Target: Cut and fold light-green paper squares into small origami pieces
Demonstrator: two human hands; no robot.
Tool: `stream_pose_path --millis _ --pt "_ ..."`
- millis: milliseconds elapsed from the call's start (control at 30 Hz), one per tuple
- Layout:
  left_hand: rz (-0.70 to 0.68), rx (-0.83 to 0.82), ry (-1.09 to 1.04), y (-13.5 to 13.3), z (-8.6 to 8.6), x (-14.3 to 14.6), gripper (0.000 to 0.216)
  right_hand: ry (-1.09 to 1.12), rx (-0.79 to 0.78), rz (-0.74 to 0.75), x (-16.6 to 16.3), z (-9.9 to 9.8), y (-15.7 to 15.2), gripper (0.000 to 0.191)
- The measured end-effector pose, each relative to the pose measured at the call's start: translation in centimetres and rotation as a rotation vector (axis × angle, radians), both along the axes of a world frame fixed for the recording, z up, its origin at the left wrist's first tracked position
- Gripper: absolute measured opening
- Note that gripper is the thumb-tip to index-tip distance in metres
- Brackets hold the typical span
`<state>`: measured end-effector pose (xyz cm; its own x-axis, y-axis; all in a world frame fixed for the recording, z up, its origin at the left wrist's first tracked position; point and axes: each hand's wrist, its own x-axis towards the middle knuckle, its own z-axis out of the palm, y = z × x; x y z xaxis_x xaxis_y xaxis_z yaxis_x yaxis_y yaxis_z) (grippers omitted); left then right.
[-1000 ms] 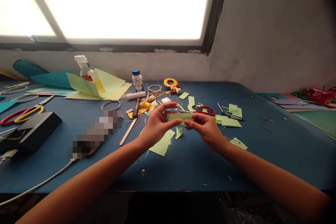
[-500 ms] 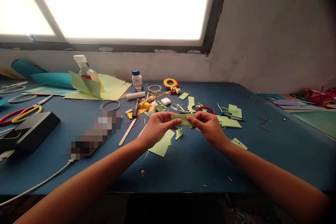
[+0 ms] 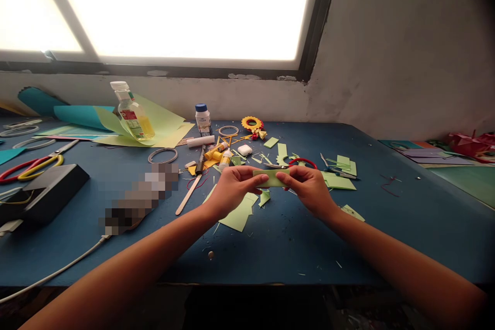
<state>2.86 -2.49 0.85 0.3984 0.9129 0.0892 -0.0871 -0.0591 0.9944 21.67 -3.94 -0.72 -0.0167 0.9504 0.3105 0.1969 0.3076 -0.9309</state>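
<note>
A small strip of light green paper [image 3: 273, 179] is pinched between my two hands above the blue table. My left hand [image 3: 236, 188] grips its left end, thumb in front and fingers behind. My right hand [image 3: 308, 189] closes on the right end the same way. Just behind the hands lie red-handled scissors [image 3: 303, 161], partly hidden. Larger green paper pieces [image 3: 236, 216] rest below my left hand, and more green pieces [image 3: 340, 181] lie to the right of my right hand. A white earbud case [image 3: 245, 150] sits beyond.
Across the blue table [image 3: 270, 263] stand a bottle of yellow liquid [image 3: 133, 118], a blue-capped white bottle [image 3: 203, 119] and a black box [image 3: 46, 196]. A wooden stick [image 3: 188, 195], a marker [image 3: 200, 159], yellow-and-red scissors [image 3: 40, 165] and a yellow paper ring [image 3: 252, 124] lie around.
At the back left, the curled green sheet has shifted away from in front of the bottle, showing its label. My hands keep their hold on the paper strip with hardly any movement.
</note>
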Motion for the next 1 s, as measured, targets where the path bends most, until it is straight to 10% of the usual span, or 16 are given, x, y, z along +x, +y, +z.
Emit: stream_pose_path --millis 600,1000 --pt "0.042 0.017 0.02 0.0 0.0 0.0 0.028 0.026 0.002 0.005 0.1 0.0 0.0 0.026" --pt "-0.372 0.017 0.46 1.0 0.0 -1.3 0.026 -0.327 0.104 0.189 0.3 1.1 -0.5 0.023"
